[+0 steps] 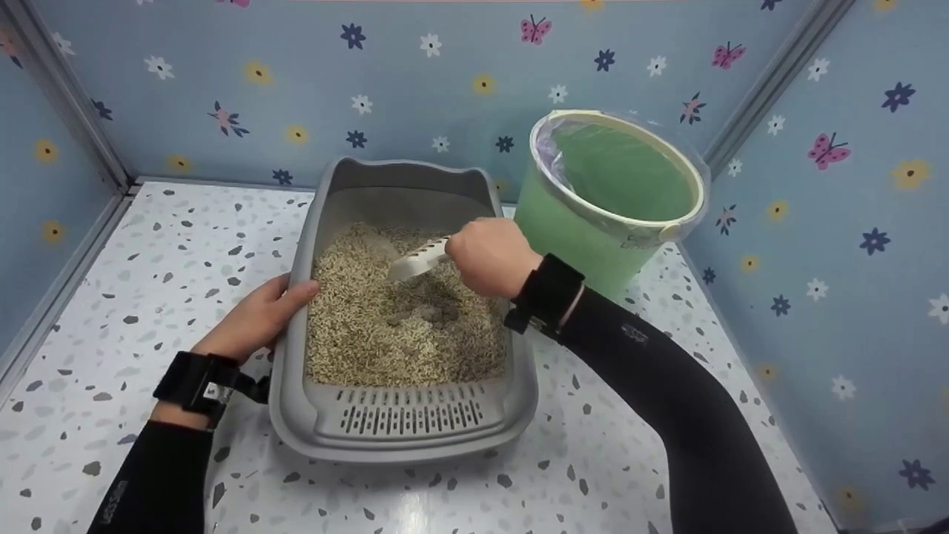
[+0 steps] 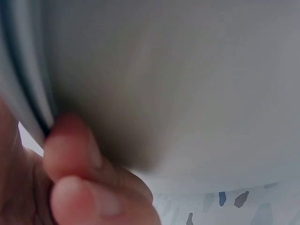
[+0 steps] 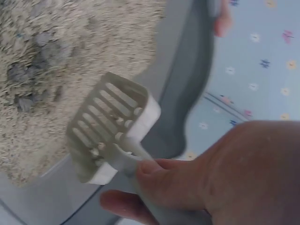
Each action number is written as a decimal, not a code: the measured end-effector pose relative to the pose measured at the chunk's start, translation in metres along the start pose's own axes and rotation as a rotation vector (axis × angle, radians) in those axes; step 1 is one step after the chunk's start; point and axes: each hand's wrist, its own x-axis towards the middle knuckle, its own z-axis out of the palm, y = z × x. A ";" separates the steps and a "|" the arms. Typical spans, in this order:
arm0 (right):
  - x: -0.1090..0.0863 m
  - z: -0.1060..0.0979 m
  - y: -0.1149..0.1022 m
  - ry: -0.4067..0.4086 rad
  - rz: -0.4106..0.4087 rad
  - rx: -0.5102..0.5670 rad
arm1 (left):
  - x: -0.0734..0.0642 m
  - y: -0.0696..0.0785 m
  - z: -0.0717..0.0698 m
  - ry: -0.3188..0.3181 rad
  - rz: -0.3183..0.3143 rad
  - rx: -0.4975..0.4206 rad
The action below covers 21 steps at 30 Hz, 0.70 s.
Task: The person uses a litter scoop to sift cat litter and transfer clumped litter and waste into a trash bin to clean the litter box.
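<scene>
A grey litter box (image 1: pixel 404 449) holds tan pellet litter (image 1: pixel 356 334). My left hand (image 1: pixel 252 319) grips the box's left rim, thumb over the top. In the left wrist view its fingers (image 2: pixel 75 154) curl under the rim against the outer wall. My right hand (image 1: pixel 493 256) holds the handle of a pale slotted litter scoop (image 1: pixel 415 263) above the litter's middle. A few small bits sit in the scoop's slotted bed (image 3: pixel 105 117) in the right wrist view. Darker grey clumps (image 1: pixel 434 308) lie in a hollow of the litter, just nearer than the scoop.
To the right of the box stands a green bin (image 1: pixel 586 245) lined with a clear bag (image 1: pixel 556 156). Blue panels with flowers and butterflies (image 1: pixel 415 89) enclose the back and sides. The speckled white tabletop (image 1: pixel 608 445) runs under everything.
</scene>
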 end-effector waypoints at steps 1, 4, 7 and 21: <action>0.002 0.004 -0.001 0.005 -0.011 -0.023 | 0.000 -0.001 0.001 -0.002 -0.003 -0.002; 0.001 0.015 -0.004 -0.006 -0.041 -0.079 | 0.001 -0.001 0.002 -0.009 -0.008 -0.001; -0.007 0.015 -0.005 -0.025 -0.056 -0.101 | 0.001 0.001 0.002 -0.013 0.005 0.006; -0.003 -0.020 0.009 -0.226 0.035 -0.076 | -0.001 0.003 -0.001 -0.005 0.002 0.004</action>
